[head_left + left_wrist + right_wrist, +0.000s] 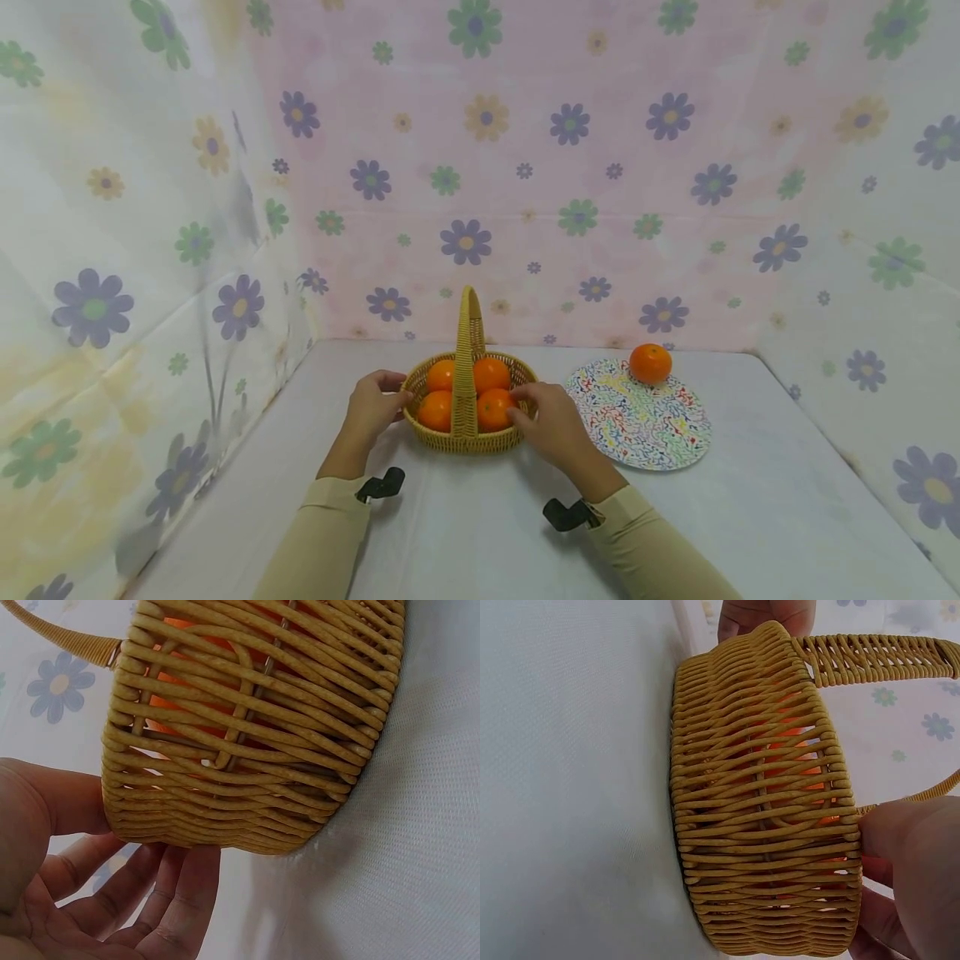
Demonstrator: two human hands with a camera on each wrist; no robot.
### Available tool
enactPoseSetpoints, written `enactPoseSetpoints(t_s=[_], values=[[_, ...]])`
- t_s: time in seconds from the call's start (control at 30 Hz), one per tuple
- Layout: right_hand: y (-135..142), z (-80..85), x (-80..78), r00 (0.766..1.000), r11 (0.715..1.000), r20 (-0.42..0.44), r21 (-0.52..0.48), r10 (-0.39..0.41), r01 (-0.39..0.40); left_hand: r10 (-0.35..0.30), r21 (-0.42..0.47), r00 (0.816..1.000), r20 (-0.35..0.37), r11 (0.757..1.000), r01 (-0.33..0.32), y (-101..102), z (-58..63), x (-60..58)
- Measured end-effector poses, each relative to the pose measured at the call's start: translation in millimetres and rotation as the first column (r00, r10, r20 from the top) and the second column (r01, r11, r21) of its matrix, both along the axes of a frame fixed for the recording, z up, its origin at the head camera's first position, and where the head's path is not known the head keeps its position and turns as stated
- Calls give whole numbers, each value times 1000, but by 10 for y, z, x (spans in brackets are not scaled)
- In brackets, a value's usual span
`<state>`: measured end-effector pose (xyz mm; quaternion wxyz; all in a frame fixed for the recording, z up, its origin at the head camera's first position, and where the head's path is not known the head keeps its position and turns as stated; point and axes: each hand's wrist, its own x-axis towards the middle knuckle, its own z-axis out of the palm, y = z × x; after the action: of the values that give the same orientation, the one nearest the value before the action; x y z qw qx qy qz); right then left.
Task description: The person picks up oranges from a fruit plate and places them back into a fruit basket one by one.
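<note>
A woven yellow-brown wicker basket [465, 442] with a tall arched handle stands on the table, holding several oranges [492, 375]. At its left end, my left hand [372, 407] grips the basket; in the left wrist view the thumb touches the rim and the fingers [187, 900] lie against the outside wall. On the opposite end, my right hand [553, 421] holds the rim, with thumb and fingertips close to the front right orange [495, 410]. In the right wrist view its thumb [892, 825] meets the rim, while the other fingers are partly hidden behind it.
Right of the basket lies a round plate [637, 425] with multicoloured speckles. One more orange [650, 364] sits at its back edge. A white cloth covers the table [465, 533], and flower-patterned fabric [480, 167] hangs behind and along both sides.
</note>
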<state>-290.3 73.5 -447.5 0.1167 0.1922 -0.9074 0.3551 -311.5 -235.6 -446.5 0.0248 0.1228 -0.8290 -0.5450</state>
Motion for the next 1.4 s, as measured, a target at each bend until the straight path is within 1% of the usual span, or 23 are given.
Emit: enactPoseSetpoints(t_s=[0.23,0.53,0.63,0.73,0.83,0.9,0.97,1.1,1.23,1.4], values=[[-7,-18,-37,1000,1000,-11,25,-14,14,-6,14,1000,-15,1000,7,-15,-17,-8],[-3,7,-52,1000,998,12,52,-29,28,-11,8,1000,-10,1000,11,-8,25,-6],[14,3,-63,1000,999,17,43,-21,20,-13,11,1000,-16,1000,13,-3,30,-6],[66,4,-70,1000,1000,11,9,-6,6,-7,17,1000,-24,1000,8,11,20,-9],[173,2,-88,1000,1000,-16,-22,-20,20,-14,20,1000,-21,1000,14,42,-11,-16],[266,12,-112,998,998,-31,-38,-51,49,-17,21,1000,-17,1000,18,66,-34,-21],[374,21,-156,995,994,-34,-44,-97,96,-20,17,1000,-12,1000,20,87,-51,-24],[611,55,-298,980,979,-25,-44,-199,197,-14,14,1000,-16,1000,14,98,-61,-22],[870,76,-461,952,951,-24,-40,-306,305,-24,12,999,-33,1000,24,68,-55,9],[1167,69,-643,903,903,-21,-57,-428,427,-12,-2,999,-38,1000,12,28,-20,54]])
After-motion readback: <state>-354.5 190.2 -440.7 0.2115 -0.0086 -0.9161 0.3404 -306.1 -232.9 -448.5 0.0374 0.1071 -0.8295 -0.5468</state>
